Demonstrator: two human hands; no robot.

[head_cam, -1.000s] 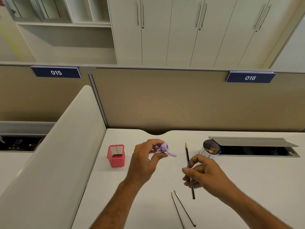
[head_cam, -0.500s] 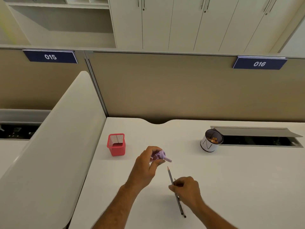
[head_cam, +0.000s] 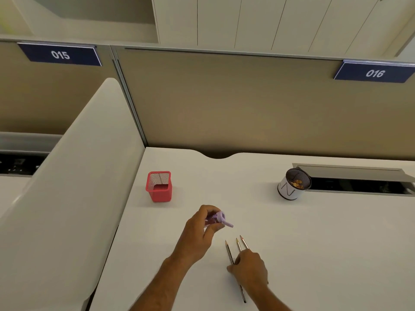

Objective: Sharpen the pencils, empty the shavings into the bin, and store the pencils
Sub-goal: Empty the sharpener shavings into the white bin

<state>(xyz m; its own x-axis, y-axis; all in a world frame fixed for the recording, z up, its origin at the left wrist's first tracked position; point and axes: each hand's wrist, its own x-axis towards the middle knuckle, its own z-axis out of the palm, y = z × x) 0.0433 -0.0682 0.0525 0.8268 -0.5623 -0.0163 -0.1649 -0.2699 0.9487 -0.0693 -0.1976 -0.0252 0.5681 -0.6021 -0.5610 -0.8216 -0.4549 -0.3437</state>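
While left hand (head_cam: 197, 234) grips lilac plastic sharpener (head_cam: 217, 218), slim pencils (head_cam: 229, 252) lie fanned.

On the counter (head_cam: 314, 232), the mesh holder (head_cam: 159, 186) is standing far left and the cup with shavings (head_cam: 292, 186) far right, while three pencils (head_cam: 238, 245) are lying nearer, under the right hand (head_cam: 250, 269), just right of the left hand (head_cam: 197, 232) holding the sharpener (head_cam: 219, 218).
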